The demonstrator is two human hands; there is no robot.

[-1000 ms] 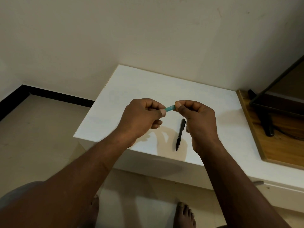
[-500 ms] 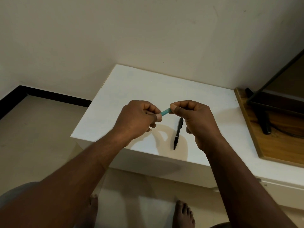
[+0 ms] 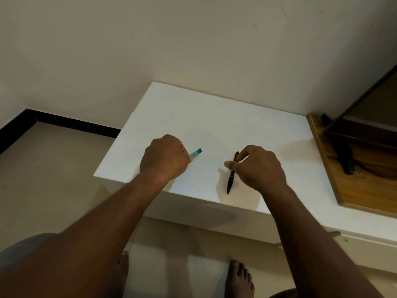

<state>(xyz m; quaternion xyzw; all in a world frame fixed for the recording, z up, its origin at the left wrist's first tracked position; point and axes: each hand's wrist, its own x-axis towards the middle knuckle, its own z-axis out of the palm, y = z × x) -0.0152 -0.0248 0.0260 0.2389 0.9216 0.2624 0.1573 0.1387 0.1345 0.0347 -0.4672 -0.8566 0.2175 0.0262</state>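
Observation:
My left hand [image 3: 165, 160] is curled into a fist over the white table [image 3: 214, 117]. It grips a small teal stick-like piece [image 3: 196, 152], whose end pokes out to the right of the fist. A black pen [image 3: 231, 176] lies on the table near the front edge, tip toward me. My right hand [image 3: 257, 166] sits over the pen's upper half. Its thumb lies on the pen's left side and its curled fingers on the right, pinching it. The rest of the teal piece is hidden inside the left fist.
A wooden board [image 3: 335, 179] lies at the table's right, carrying a dark screen [image 3: 365, 125] on a black stand [image 3: 345, 160]. The wall runs behind the table. Tiled floor [image 3: 53, 168] lies to the left, and my bare foot [image 3: 239, 278] stands below the table edge.
My hands have come apart. The right hand let go of the teal piece and dropped to the black pen; the left hand kept the teal piece and moved left and down toward the table.

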